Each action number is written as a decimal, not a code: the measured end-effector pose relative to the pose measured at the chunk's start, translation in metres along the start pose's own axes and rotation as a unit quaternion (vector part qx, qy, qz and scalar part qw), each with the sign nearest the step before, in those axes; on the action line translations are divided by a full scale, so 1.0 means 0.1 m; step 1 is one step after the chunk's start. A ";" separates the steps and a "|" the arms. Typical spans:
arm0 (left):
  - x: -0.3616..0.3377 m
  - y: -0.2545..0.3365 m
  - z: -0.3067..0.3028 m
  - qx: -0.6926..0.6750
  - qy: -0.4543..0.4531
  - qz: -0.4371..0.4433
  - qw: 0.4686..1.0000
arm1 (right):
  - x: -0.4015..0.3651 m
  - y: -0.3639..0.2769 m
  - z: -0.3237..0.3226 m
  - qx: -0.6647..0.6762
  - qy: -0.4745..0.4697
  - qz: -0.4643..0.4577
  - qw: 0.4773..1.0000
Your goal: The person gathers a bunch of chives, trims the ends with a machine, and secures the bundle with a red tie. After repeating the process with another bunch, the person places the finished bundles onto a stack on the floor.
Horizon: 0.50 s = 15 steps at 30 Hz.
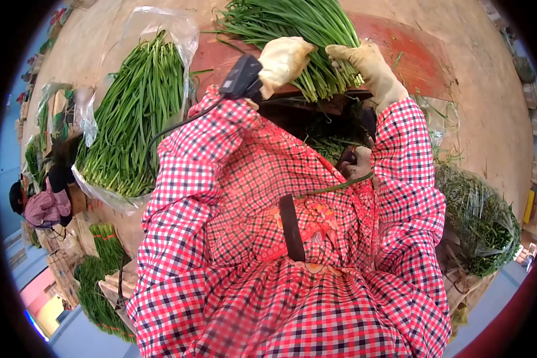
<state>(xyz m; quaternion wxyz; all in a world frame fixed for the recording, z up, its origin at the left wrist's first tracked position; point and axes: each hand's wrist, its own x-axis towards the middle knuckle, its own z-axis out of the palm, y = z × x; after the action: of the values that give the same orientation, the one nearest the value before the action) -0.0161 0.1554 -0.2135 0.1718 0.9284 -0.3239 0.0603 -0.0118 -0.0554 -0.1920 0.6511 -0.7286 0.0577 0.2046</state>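
My left hand (283, 59), in a pale work glove, grips the cut end of a bunch of long green stalks (292, 24). Right beside it my right hand (370, 68), also gloved, holds the same bunch from the other side. The bunch lies on a red table (420, 56) with its tips fanning away from me. A black device (241, 77) with a cable sits on my left wrist. Red checked sleeves and an apron fill the lower view.
A clear plastic bag full of green stalks (134, 113) lies left of my arm. A heap of green trimmings (477, 215) sits at the right. Tied bundles (101, 274) lie lower left. Another person (42, 203) crouches at the far left.
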 end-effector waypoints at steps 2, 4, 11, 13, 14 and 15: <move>0.02 -0.45 0.40 -0.050 0.003 0.114 0.992 | -0.06 -0.06 0.00 -0.001 -0.003 -0.004 1.000; 0.05 -0.46 0.42 -0.038 0.037 0.185 0.981 | -0.10 -0.06 0.00 -0.019 0.019 0.005 1.000; 0.15 -0.22 0.23 0.096 -0.009 0.114 0.989 | -0.14 -0.08 -0.02 -0.064 0.030 0.000 0.997; 0.16 -0.23 0.25 0.094 -0.011 0.088 0.992 | -0.14 -0.08 -0.03 -0.051 0.024 0.008 0.998; 0.16 -0.27 0.28 0.074 0.030 0.091 0.993 | -0.14 -0.08 -0.04 -0.044 0.020 0.012 0.999; 0.16 -0.31 0.31 0.054 0.070 0.093 0.992 | -0.15 -0.09 -0.04 -0.028 0.017 0.010 0.999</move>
<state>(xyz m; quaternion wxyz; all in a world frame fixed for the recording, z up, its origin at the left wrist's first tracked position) 0.0154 0.1574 -0.2478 0.1371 0.8957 -0.3920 0.1588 -0.0209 -0.0610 -0.1779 0.6269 -0.7496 0.0701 0.2006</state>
